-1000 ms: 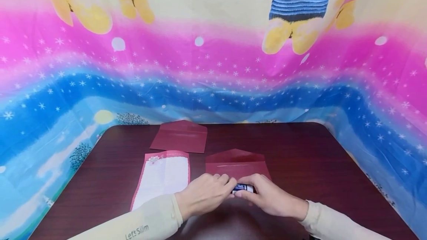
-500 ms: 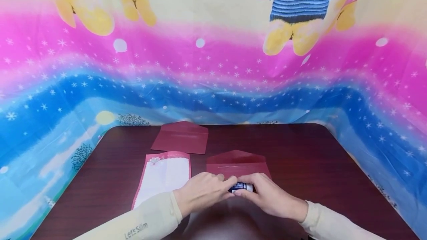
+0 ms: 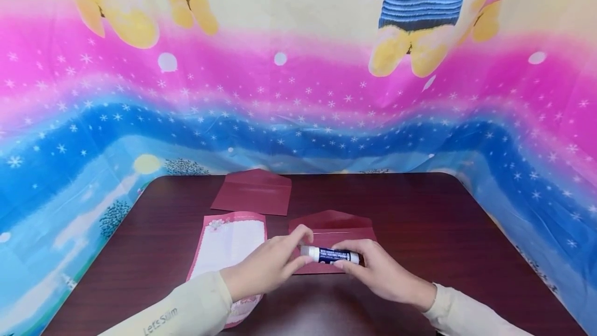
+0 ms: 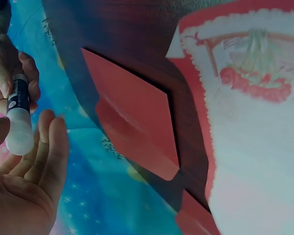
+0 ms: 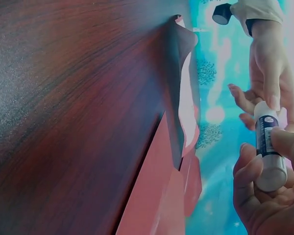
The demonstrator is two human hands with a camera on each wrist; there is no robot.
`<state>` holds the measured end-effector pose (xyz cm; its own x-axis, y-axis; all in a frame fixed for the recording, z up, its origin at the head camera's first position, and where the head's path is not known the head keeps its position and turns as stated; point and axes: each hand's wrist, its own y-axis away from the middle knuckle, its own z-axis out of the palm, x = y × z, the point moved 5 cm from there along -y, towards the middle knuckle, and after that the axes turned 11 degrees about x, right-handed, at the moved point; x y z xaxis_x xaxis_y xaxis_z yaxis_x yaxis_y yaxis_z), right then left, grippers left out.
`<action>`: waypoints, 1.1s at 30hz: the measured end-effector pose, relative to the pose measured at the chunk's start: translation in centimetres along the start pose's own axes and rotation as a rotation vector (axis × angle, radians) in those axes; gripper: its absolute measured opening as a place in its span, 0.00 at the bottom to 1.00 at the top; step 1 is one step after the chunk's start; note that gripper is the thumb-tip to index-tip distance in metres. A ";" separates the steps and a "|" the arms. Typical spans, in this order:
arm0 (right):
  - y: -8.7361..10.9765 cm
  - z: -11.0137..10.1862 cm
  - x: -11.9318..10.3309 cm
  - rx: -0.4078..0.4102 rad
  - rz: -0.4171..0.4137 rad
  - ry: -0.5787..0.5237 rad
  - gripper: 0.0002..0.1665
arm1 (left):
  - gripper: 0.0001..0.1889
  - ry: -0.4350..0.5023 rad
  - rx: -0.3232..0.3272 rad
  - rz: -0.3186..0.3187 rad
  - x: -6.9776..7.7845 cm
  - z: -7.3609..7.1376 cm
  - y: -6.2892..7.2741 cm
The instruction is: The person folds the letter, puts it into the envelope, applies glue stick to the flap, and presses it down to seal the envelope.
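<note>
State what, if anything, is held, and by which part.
The right hand grips a white and dark blue cylindrical plastic tube near one white end, thumb on the label. The left hand does not grip it; whether its thumb touches cannot be told.

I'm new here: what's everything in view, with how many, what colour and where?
glue stick: one, dark blue and white, in the right hand
near envelope: one, red, behind and below the glue stick
far envelope: one, red, near the table's back edge
letter paper: one sheet, white with red border, left of the near envelope
table: one, dark red-brown, under the papers
cloth: pink, blue and cream, around the table
sleeves: two, cream, on both arms
left hand: one, at the stick's left end
right hand: one, gripping the stick
</note>
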<state>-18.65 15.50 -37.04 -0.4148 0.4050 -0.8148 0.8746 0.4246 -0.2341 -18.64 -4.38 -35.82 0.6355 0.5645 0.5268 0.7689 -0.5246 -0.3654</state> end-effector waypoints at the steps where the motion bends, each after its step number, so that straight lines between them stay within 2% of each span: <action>1: 0.0 0.0 0.0 0.000 0.002 -0.003 0.12 | 0.14 0.030 0.003 -0.011 -0.1 -0.1 0.0; 5: -0.1 -0.1 -0.1 0.011 0.011 0.010 0.13 | 0.10 0.099 0.021 -0.050 -0.8 -0.6 -0.1; 8: -0.1 -0.4 0.1 0.038 0.023 0.035 0.12 | 0.06 0.126 0.042 -0.117 -1.7 -1.2 -0.2; 11: 0.0 -0.9 0.5 0.062 0.042 0.054 0.13 | 0.05 0.116 0.058 -0.198 -2.7 -2.0 -0.4; 14: 0.2 -1.3 0.9 0.073 0.054 0.069 0.14 | 0.05 0.048 0.063 -0.242 -3.8 -2.7 -0.9; 20: 0.1 -1.6 1.3 0.062 0.085 0.060 0.17 | 0.08 -0.180 0.068 -0.231 -6.0 -2.7 -2.3; 25: 0.1 -1.8 1.7 0.060 0.119 0.064 0.17 | 0.12 -0.332 0.025 -0.157 -7.5 -1.9 -3.1; 29: 0.0 -1.9 2.0 0.070 0.131 0.091 0.16 | 0.14 -0.376 -0.009 -0.124 -8.5 -1.3 -3.3; 33: 0.1 -1.9 2.2 0.071 0.152 0.110 0.16 | 0.15 -0.385 -0.058 -0.162 -9.3 -0.5 -3.5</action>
<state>-19.96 17.98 -37.87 -0.2977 0.5483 -0.7815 0.9433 0.2948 -0.1526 -27.28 -8.11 -39.08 0.4947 0.8340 0.2445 0.8630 -0.4380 -0.2518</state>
